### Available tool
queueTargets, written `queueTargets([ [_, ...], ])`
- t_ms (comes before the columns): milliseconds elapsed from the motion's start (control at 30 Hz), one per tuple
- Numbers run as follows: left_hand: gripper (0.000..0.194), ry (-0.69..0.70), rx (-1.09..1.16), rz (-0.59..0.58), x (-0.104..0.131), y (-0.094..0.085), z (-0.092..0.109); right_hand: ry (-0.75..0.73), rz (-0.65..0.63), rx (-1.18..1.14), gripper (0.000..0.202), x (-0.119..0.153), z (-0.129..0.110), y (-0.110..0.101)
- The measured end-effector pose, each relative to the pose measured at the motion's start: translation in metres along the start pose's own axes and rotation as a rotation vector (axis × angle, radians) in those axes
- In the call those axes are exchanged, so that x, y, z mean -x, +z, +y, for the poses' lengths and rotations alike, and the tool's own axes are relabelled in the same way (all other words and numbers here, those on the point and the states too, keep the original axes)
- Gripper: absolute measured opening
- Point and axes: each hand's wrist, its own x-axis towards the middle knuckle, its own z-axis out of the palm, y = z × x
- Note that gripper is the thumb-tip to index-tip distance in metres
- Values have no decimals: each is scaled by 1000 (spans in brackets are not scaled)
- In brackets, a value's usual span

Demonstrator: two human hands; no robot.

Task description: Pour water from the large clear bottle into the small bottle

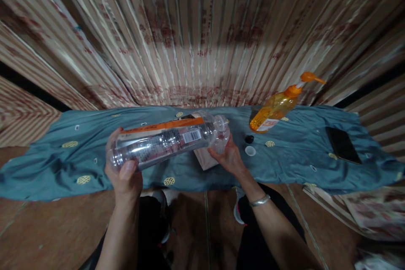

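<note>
A large clear plastic bottle (pixel 161 141) with an orange and white label and a barcode lies nearly level in the air, its neck to the right. My left hand (pixel 125 173) is wrapped round its base end. At the neck end, my right hand (pixel 229 154) holds a small clear plastic container (pixel 219 137) against the bottle's mouth; how the two meet is hard to make out. Beyond my right hand stands a pump bottle (pixel 274 109) of orange liquid with an orange pump top. A black cap (pixel 249 139) and a white round lid (pixel 250 151) lie near my right hand.
A teal patterned cloth (pixel 76 135) covers the narrow table. A pale flat box (pixel 205 159) lies beneath the bottle. At the right is a dark flat object (pixel 343 144). A striped curtain (pixel 202 29) hangs behind; my legs and shoes are below the front edge.
</note>
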Motion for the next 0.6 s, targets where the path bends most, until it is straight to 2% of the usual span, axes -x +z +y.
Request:
queueTargets([
  [300,85,30,0,-5,0,0,-4,-18,9,-37,88,0,-3,-2],
  [600,88,-15,35,55,1,10,8,-17,-1,-26,87,-1,-3,-2],
])
